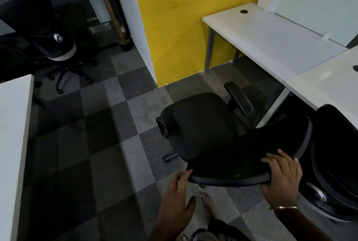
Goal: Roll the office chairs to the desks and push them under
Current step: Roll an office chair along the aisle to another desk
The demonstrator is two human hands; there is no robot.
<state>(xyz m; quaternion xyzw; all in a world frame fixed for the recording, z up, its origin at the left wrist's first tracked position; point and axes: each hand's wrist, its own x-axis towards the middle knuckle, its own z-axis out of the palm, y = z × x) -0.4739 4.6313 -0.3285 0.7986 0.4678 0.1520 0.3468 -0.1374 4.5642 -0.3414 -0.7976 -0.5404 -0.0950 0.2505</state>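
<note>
**Two hands on the chair's backrest, short of the desk**

The right hand [281, 174] grips the top edge of the black office chair's [201, 124] backrest [242, 155]: four fingers [275, 160] curl over the rim onto the front face, and the thumb seems to wrap under the edge, though the dark frame hides most of it. A thin bangle [286, 207] sits on that wrist.

The left hand [177, 192] is at the backrest's left corner. Its fingers are fairly straight and loosely spread; the fingertips [187, 173] meet the corner of the rim, and the thumb points down, apart from the chair. It touches rather than clasps.

The chair stands on the checkered grey carpet [108, 120], its seat facing the yellow wall [174, 17] and the gap beneath the white desk [271, 43]. The seat is out in the open, beside the desk's front edge and not under it. One armrest [239, 98] shows on the right side, near the desk leg [210, 50].

A second black chair [333, 143] stands just right of the held one, its back close against the nearer white desktop [329, 85]. A third chair [38, 33] sits well apart at the far left, in shadow, near a potted plant's stem [114, 12]. Another white surface [13, 134] runs along the left edge. A bare foot [208, 204] shows below the backrest.
</note>
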